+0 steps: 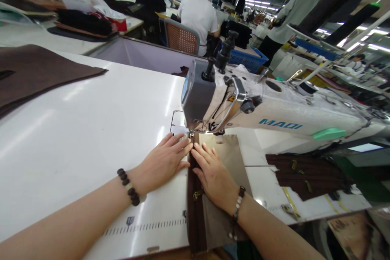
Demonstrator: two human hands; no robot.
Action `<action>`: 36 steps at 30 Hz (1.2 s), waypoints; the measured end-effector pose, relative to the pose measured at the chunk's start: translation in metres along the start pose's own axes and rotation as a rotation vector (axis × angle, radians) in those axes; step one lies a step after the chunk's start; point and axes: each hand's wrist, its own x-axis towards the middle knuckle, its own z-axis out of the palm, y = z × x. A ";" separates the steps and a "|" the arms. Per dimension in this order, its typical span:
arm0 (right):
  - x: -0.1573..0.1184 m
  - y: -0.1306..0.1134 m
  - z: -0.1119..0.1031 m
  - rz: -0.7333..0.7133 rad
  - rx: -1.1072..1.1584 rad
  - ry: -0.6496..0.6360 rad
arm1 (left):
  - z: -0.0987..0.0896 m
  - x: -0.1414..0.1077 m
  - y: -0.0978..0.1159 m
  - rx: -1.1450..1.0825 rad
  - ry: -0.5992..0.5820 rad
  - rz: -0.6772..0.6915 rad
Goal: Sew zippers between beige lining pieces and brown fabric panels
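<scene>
A dark brown zipper strip (196,219) runs lengthwise along the edge of a beige fabric panel (234,150), its far end under the needle area of a sewing machine (213,101). My left hand (166,162) lies flat with fingers stretched, the fingertips on the zipper's left edge close to the presser foot. Resting on the zipper and the panel from the right, my right hand (215,176) has its fingers extended too. A brass zipper pull (198,195) shows just left of my right palm. The fingertips of both hands nearly meet.
More brown zippers with brass pulls (304,174) lie at the right on the white table (122,130). A brown leather-like piece (39,73) is at the left. Beyond the table, a person in white (198,18) sits on a chair (182,36); another person (300,8) stands.
</scene>
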 end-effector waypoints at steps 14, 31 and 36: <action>-0.001 -0.001 -0.005 0.003 0.008 0.003 | -0.006 -0.004 0.004 -0.023 -0.013 0.078; 0.001 0.007 -0.011 -0.083 -0.061 0.054 | -0.030 -0.057 0.097 -0.228 0.057 0.342; 0.005 0.016 -0.012 -0.150 -0.037 0.052 | -0.026 -0.060 0.098 -0.272 0.041 0.324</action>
